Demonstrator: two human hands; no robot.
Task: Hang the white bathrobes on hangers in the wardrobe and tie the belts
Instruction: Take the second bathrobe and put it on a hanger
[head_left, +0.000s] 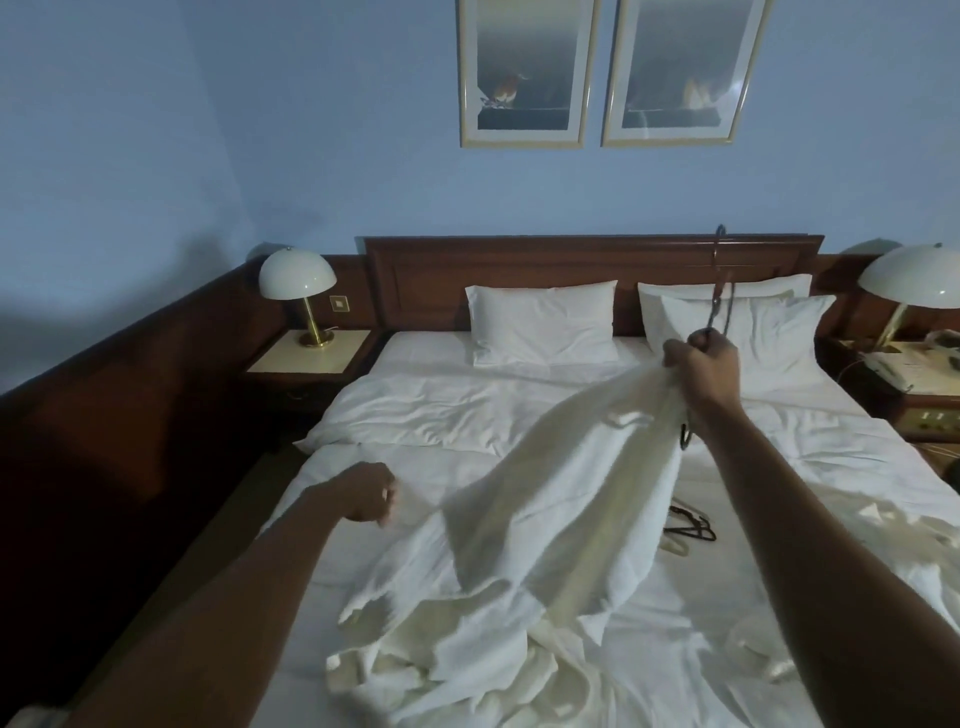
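Right hand (705, 370) is fisted round a thin dark hanger (719, 291) with its hook up, and bunches soft white terry robe (524, 525) with it; the cloth drapes down in folds to a crumpled heap on the near bed (415, 410). Left hand (370, 493), fingers loosely curled, holds nothing, just left of the robe. More dark wiry hangers (691, 527) lie on the smooth sheet; no writing is readable.
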